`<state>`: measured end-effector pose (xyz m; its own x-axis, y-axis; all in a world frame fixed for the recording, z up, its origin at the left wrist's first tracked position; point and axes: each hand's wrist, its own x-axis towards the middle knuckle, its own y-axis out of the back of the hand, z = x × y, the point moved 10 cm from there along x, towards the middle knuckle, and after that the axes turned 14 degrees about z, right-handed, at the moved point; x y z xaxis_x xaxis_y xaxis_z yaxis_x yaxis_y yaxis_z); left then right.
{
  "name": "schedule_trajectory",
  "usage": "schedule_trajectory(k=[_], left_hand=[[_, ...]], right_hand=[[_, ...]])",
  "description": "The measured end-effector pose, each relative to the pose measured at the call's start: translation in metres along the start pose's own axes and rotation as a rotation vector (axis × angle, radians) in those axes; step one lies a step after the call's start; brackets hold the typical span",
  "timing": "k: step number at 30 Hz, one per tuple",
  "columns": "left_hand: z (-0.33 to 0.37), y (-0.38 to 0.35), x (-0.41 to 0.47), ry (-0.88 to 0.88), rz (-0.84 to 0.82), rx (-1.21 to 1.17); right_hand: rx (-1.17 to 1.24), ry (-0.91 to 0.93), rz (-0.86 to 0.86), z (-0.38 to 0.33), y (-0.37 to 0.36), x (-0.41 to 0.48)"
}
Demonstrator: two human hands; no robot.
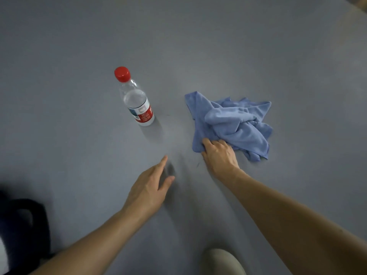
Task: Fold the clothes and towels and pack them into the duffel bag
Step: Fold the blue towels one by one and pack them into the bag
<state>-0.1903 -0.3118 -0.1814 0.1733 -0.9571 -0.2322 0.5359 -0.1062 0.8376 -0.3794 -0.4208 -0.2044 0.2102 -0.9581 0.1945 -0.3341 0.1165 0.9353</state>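
A crumpled blue towel [232, 124] lies on the grey surface [79, 135] right of centre. My right hand [219, 155] grips the towel's near left corner, fingers curled into the cloth. My left hand [151, 187] hovers just above the surface to the left of it, fingers straight and holding nothing. A dark object [21, 225], possibly the bag, sits at the lower left edge, mostly out of frame.
A clear plastic water bottle [137, 100] with a red cap and red label stands left of the towel. A pale rounded object [222, 262], perhaps a shoe tip, shows at the bottom edge.
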Motion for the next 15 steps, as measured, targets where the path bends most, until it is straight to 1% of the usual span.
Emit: schedule_trajectory(k=[1,3,6,11,13,15], left_hand=[[-0.006,0.008,-0.002,0.01,0.021,0.005],[-0.019,0.03,-0.009,0.046,0.067,0.004],[-0.024,0.069,-0.022,0.049,0.134,0.019],[-0.014,0.159,-0.062,-0.013,0.255,0.08],[-0.006,0.2,-0.084,-0.027,0.305,0.073],[0.005,0.24,-0.108,-0.031,0.366,0.052]], right_hand=[[0.01,0.028,0.015,-0.007,0.001,-0.002],[0.082,0.062,-0.031,-0.026,0.001,-0.012],[0.267,0.058,-0.02,-0.061,0.02,-0.018],[0.496,0.091,-0.001,-0.135,0.097,-0.023],[0.517,0.084,0.006,-0.158,0.137,-0.019],[0.507,0.095,-0.032,-0.182,0.177,-0.014]])
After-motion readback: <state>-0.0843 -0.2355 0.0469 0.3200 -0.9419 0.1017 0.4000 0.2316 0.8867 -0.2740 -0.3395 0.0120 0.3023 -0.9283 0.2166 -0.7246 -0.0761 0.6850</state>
